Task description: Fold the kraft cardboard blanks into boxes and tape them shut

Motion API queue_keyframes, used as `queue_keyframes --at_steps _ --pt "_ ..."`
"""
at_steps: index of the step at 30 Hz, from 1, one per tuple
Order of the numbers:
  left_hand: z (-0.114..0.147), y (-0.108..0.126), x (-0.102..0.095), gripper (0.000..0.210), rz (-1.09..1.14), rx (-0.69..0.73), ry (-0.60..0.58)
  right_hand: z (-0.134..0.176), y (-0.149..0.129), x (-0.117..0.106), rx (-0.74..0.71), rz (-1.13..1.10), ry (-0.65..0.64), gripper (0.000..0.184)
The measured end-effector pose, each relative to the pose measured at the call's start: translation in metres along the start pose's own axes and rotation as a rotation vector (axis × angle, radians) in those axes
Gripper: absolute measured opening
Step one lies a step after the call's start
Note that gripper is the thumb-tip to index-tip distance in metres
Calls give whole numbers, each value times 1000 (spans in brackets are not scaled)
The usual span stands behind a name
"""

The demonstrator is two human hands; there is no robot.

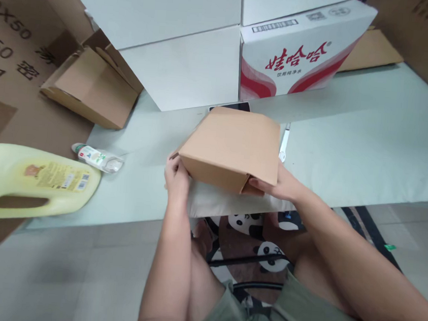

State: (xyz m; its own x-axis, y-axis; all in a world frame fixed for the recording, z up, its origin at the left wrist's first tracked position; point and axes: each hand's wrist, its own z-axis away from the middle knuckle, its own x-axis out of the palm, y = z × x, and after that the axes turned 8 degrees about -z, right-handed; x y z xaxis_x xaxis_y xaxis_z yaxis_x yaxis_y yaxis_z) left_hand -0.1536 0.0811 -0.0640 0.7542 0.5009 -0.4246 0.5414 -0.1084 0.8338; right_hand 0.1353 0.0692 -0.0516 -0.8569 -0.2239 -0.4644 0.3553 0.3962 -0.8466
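A brown cardboard box (pixel 233 142) is tilted at the table's near edge, between my two hands. My left hand (pixel 176 172) is closed on its near left corner, fingers curled at the edge. At the near right corner, my right hand (pixel 281 183) grips the box, with fingers tucked beneath an edge by a flap. The undersides of the box and some fingertips are hidden. Just behind the box, a dark flat device (pixel 240 106) shows only in part. A white utility knife (pixel 284 142) lies to the right of the box.
White cartons (pixel 184 64) and a red-and-white water carton (pixel 299 58) stand at the back of the table (pixel 367 143). To the left are an open cardboard box (pixel 97 87), a clear bottle (pixel 99 158) and a yellow jug (pixel 64 183). A panda-patterned mat (pixel 244 224) lies below.
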Motion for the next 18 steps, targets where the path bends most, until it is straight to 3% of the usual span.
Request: queue_keyframes --at_steps 4,7,9,13,15,18 --pt "7 12 -5 51 67 122 -149 2 -3 -4 -4 -219 54 43" --pt "8 11 -10 62 79 226 -248 8 -3 -8 -61 -282 41 56" --pt "7 10 -11 62 92 210 -317 11 -4 -9 -111 -249 60 63" --pt "6 10 -9 58 154 86 -473 15 -5 -9 -63 -169 103 36" --pt "6 12 -6 57 172 47 -462 16 -5 -9 16 -143 177 34" --pt "7 16 -3 56 138 33 -345 13 -5 -9 143 -69 342 42"
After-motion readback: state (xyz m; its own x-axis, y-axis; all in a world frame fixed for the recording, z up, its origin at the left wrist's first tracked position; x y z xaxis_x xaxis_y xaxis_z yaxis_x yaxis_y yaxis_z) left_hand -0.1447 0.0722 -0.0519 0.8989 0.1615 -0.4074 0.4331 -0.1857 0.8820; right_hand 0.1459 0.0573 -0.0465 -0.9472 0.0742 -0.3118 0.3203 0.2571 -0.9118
